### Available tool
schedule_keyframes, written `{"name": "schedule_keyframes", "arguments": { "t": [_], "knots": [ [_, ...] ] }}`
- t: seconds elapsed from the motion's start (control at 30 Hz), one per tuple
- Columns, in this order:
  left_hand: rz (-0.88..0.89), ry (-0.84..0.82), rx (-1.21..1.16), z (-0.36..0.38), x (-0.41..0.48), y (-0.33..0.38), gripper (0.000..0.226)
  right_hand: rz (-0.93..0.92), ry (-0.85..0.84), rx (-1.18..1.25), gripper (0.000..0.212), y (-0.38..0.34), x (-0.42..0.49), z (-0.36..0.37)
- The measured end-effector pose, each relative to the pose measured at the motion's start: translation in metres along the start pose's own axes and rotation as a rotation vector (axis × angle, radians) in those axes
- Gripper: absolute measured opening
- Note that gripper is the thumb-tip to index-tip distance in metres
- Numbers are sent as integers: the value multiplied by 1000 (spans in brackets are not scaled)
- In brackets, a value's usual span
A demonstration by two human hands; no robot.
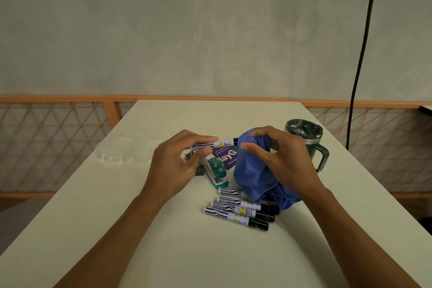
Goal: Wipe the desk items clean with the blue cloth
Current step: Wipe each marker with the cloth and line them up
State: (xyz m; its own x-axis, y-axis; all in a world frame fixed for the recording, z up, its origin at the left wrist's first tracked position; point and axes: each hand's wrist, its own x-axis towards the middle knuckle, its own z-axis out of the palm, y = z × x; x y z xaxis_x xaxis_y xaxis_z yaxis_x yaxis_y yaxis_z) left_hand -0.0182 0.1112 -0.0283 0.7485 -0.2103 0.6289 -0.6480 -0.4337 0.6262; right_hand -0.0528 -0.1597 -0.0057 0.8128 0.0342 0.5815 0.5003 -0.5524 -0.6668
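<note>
Left hand (177, 163) pinches a marker (211, 145) above the counter (163, 252), right hand (280, 159) clutches the blue cloth (254, 175) bunched over its cap (235, 141): rub too hard and that cap could pop off, or the hanging cloth could drag the loose markers (236, 211).

Five white markers with black caps and zebra-striped labels: one marker (218, 144) pinched in the left fingers (198, 140), four markers (236, 211) side by side on the pale surface (163, 252) below the right fingers (257, 150). One blue cloth (254, 177), bunched in the right fingers. One teal stapler (216, 170) just under the left fingers. One purple printed card (228, 159) between the two sets of fingers. One dark green lidded mug (304, 133) beyond the right fingers.
</note>
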Motion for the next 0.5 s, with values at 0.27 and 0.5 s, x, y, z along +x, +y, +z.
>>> {"name": "schedule_keyframes", "arguments": {
  "t": [0.27,0.5],
  "knots": [
    [-127,126,-38,3,-1,1,24,145,144,307,21,-7,-1,7],
    [-197,133,-221,23,-8,20,22,238,188,441,21,-15,-4,22]
  ]
}}
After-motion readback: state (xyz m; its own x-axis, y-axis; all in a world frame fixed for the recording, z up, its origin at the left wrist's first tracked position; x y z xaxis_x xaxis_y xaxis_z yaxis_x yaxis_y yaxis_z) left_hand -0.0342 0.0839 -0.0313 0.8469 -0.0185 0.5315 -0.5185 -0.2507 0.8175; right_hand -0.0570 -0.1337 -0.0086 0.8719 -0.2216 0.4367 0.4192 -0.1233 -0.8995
